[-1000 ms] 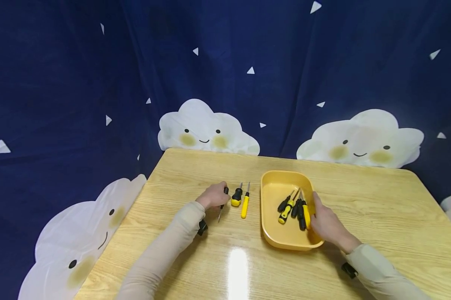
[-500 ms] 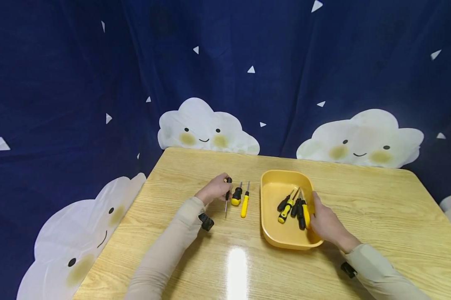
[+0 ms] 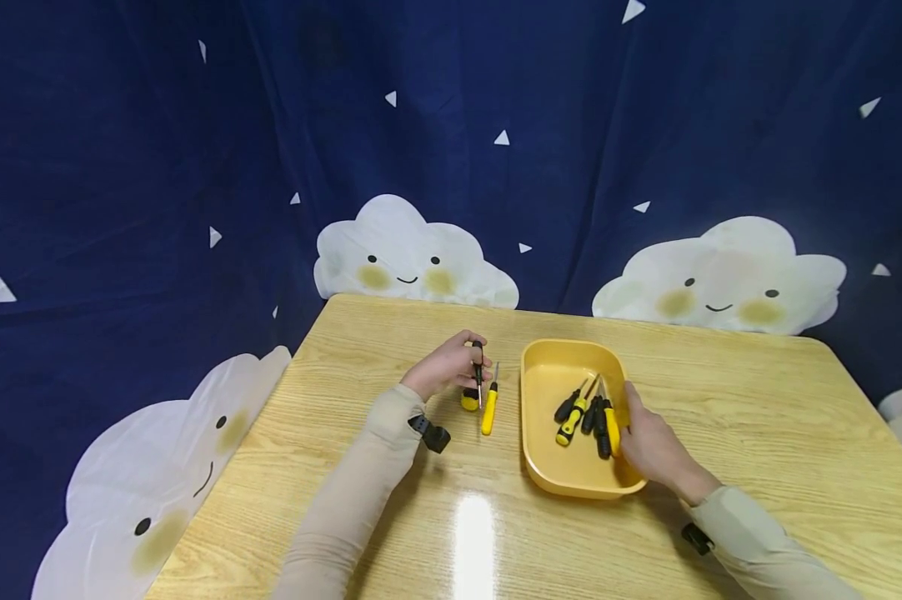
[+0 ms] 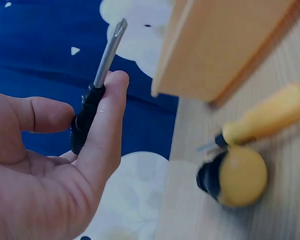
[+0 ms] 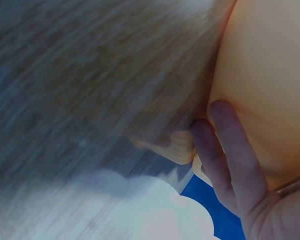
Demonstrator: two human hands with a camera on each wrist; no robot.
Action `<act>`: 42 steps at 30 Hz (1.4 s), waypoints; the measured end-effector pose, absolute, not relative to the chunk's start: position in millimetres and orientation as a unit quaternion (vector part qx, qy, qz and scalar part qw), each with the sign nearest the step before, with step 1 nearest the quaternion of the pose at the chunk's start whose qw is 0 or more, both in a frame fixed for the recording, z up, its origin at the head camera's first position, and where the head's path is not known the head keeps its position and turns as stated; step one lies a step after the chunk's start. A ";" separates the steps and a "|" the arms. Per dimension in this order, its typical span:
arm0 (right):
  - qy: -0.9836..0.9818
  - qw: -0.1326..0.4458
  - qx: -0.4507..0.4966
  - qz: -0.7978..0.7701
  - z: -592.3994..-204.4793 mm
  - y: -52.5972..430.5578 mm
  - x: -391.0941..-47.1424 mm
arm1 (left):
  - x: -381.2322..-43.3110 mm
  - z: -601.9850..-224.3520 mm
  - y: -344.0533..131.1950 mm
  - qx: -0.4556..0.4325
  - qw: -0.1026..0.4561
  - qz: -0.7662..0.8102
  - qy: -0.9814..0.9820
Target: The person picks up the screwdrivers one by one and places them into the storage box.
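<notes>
My left hand (image 3: 448, 367) is raised above the table and holds a small black-handled screwdriver (image 4: 89, 112). Its cross-shaped metal tip shows clearly in the left wrist view, with the handle pinched between thumb and fingers. Just below that hand lie a stubby black-and-yellow screwdriver (image 3: 469, 401), partly covered by it, and a slim yellow-handled screwdriver (image 3: 489, 414). On the other side, my right hand (image 3: 657, 446) grips the right wall of a yellow plastic bin (image 3: 544, 467). Its fingers (image 5: 235, 145) lie along the outside of that wall in the right wrist view.
Inside the bin, toward its right half, are a yellow-and-black screwdriver (image 3: 571, 423), a yellow-handled tool (image 3: 613, 432) and several black-handled tools. The wooden table (image 3: 751, 400) ends at a dark blue curtain (image 3: 451, 167) with cloud prints.
The left hand has moved right and away from me, lifting the black-handled screwdriver over the stubby one. My right hand and the bin have stayed in place.
</notes>
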State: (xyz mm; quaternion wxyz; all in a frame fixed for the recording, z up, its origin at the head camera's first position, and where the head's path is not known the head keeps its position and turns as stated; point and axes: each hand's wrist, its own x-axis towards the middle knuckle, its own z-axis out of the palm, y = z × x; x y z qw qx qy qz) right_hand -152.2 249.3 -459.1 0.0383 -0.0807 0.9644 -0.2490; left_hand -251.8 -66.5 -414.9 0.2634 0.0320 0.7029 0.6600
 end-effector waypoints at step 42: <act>0.965 0.028 -0.075 -0.249 -460.4 248.5 -153.0 | -258.8 -406.6 58.6 0.048 0.289 0.723 0.625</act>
